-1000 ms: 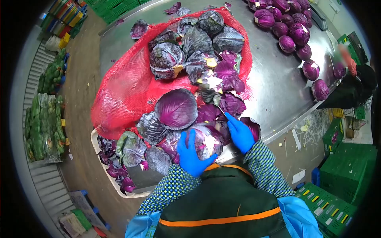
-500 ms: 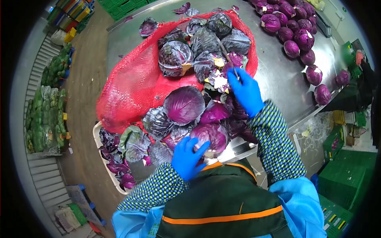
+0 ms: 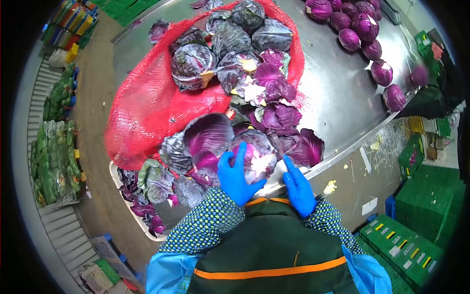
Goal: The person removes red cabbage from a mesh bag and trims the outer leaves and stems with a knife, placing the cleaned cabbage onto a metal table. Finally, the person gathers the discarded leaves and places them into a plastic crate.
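Note:
A red cabbage point(image 3: 263, 159) with its pale cut stem showing lies close to my body. My left hand point(image 3: 238, 177), in a blue glove, grips its left side with thumb and fingers spread around it. My right hand point(image 3: 299, 190), also gloved in blue, is closed around a knife point(image 3: 278, 148), its blade pointing away from me along the cabbage's right side. Loose purple leaves point(image 3: 304, 147) lie to the right of the blade. Behind are several untrimmed cabbages point(image 3: 194, 66) on a red mesh bag point(image 3: 142, 115).
Several trimmed cabbages point(image 3: 364, 27) sit at the far right of the metal table point(image 3: 325, 88). A white-rimmed tray point(image 3: 128, 200) at the near left holds dark leaves. Green crates point(image 3: 404, 250) stand on the floor at right. A person in dark clothing point(image 3: 435, 100) is at the right edge.
My right hand has drawn the knife back toward my body, beside the near cabbage. That cabbage has turned so its cut stem shows, and my left hand has moved up along it.

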Demonstrator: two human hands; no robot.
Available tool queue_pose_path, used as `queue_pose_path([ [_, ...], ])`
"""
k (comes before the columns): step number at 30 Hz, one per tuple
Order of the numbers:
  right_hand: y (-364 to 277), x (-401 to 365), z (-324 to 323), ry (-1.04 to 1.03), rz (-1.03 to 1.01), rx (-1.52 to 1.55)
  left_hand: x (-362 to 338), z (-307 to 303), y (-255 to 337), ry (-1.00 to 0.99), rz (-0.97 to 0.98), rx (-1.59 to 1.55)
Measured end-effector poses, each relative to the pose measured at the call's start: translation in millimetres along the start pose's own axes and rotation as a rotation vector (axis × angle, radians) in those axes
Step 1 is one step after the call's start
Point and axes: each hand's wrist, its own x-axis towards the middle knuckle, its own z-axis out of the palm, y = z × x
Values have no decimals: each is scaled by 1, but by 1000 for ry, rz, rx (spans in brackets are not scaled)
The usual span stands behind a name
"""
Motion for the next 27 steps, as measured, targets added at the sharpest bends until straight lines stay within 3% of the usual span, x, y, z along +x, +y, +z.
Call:
queue_pose_path([
  [2, -8, -4, -5, 1, 49, -8, 6, 3, 0, 21, -39, -37],
  [4, -13, 2, -9, -162, 62, -54, 8, 5, 1, 27, -34, -50],
  [12, -3, 31, 7, -154, 96, -301, 11, 17, 11, 84, -43, 62],
  [13, 20, 44, 11, 33, 38, -117, 10, 15, 14, 64, -64, 65],
  [14, 36, 56, 3, 83, 192, -123, 6, 17, 14, 73, -70, 64],
  [16, 34, 74, -4, 5, 131, -98, -4, 19, 7, 54, -54, 93],
  [17, 25, 70, -5, -106, 377, 49, -4, 21, 2, 61, -56, 53],
  [18, 37, 64, 21, 138, 106, 34, -4, 19, 1, 60, -53, 51],
  [20, 24, 72, 27, 88, 415, 202, -6, 13, -4, 18, -88, -47],
  [22, 6, 92, 4, -168, 398, 372, -14, -16, -15, -85, 3, -132],
  [23, 5, 91, 7, -219, 138, 378, -13, -29, -21, -31, 78, -81],
  [24, -12, 103, 1, -233, 45, 266, -15, -38, -24, 12, 145, -33],
  [26, -26, 142, -4, -175, 512, 544, -1, -35, -41, -150, 185, -220],
  [27, -25, 152, 0, -72, 480, 521, 1, -38, -39, -178, 170, -187],
])
